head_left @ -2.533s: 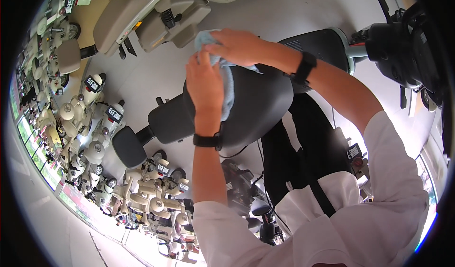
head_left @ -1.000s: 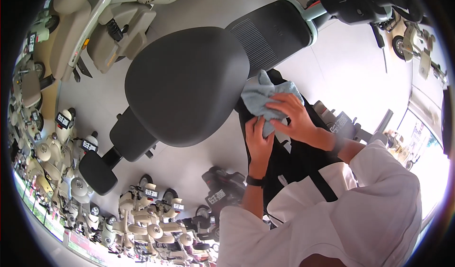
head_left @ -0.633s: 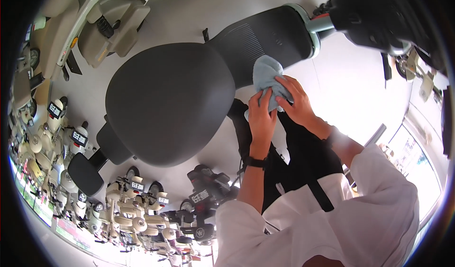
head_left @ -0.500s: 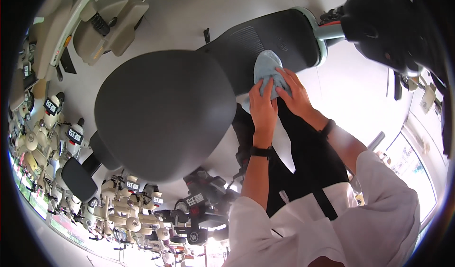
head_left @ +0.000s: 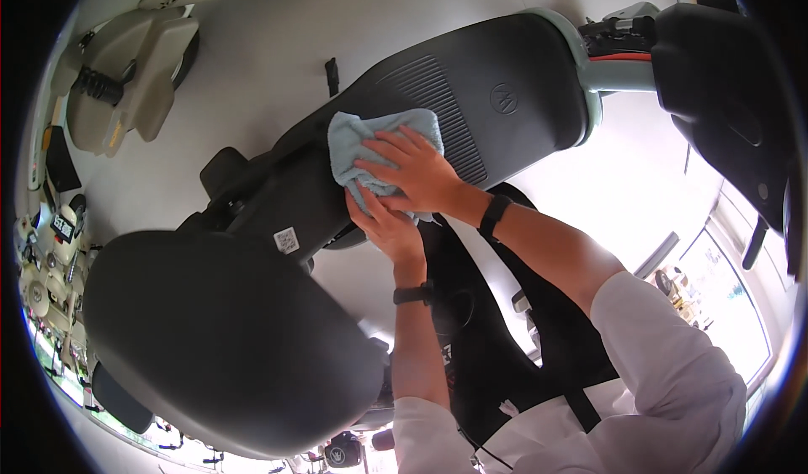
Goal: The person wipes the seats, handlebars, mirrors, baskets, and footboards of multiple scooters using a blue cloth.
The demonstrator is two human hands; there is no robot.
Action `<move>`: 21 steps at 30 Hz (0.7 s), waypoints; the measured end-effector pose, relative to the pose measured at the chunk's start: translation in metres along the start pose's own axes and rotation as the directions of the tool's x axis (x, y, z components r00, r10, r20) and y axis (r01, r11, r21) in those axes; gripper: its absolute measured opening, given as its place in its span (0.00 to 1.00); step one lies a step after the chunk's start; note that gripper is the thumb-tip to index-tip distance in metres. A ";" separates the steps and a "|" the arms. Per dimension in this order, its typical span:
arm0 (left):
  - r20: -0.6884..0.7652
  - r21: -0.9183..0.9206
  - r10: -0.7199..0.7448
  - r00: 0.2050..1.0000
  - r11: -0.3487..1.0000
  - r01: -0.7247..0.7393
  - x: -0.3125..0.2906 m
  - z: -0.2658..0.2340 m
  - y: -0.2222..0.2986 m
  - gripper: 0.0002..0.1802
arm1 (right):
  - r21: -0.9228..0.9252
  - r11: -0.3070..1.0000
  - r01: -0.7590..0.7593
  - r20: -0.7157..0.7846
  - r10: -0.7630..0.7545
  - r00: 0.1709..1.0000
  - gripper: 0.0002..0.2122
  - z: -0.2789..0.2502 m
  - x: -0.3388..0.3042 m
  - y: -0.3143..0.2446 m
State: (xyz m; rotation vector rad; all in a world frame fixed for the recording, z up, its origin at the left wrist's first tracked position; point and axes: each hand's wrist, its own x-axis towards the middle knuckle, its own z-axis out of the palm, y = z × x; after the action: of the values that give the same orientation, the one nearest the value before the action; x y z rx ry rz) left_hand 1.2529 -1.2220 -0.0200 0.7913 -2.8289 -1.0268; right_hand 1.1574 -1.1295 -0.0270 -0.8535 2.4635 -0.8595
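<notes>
A light blue cloth lies spread over the back part of a scooter's dark footboard, beside its ribbed strip. On top of the cloth my right hand rests flat, fingers stretched and apart, pressing it down. My left hand is at the cloth's near edge, its fingers closed against the fabric; the fold hides part of the fingertips. To the lower left is the scooter's large dark rounded seat. Between seat and cloth, the dark body panel bears a square white sticker.
The scooter's pale green front frame and dark front part stand at the right. A beige scooter is at the upper left. More scooters line the far left. A small black stand or peg projects beyond the footboard.
Both hands and the cloth have moved left along the footboard toward the seat. The cloth is spread wider. The view has shifted; the seat appears lower left and the body panel with its sticker shows.
</notes>
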 end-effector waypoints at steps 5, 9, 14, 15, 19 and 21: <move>0.119 0.098 0.182 0.976 0.976 -0.194 0.035 0.055 0.044 0.27 | -0.076 0.989 -0.127 -0.184 0.111 0.977 0.29 -0.026 -0.016 0.066; 0.207 -0.157 0.394 0.895 0.917 -0.367 0.056 0.126 0.101 0.25 | -0.215 0.925 -0.314 -0.359 0.224 0.906 0.29 -0.064 -0.051 0.136; 0.152 -0.162 0.388 0.909 0.917 -0.364 0.035 0.143 0.125 0.25 | -0.185 0.881 -0.436 -0.400 0.338 0.852 0.25 -0.065 -0.086 0.139; 0.220 -0.169 0.386 0.896 0.920 -0.355 0.029 0.133 0.116 0.25 | -0.195 0.856 -0.478 -0.407 0.373 0.834 0.25 -0.059 -0.089 0.128; 0.335 -0.068 0.396 0.855 0.915 -0.397 0.004 0.089 0.065 0.26 | -0.186 0.861 -0.474 -0.304 0.408 0.861 0.27 -0.031 -0.095 0.074; 0.321 0.050 0.319 0.892 0.934 -0.353 0.002 0.058 0.033 0.26 | -0.132 0.911 -0.391 -0.210 0.360 0.909 0.28 -0.014 -0.072 0.047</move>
State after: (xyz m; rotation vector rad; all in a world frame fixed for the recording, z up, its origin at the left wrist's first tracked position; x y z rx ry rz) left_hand 1.2255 -1.1670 -0.0458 0.1298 -3.1436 -1.0248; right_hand 1.1832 -1.0464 -0.0363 -0.3337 2.7638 -0.6135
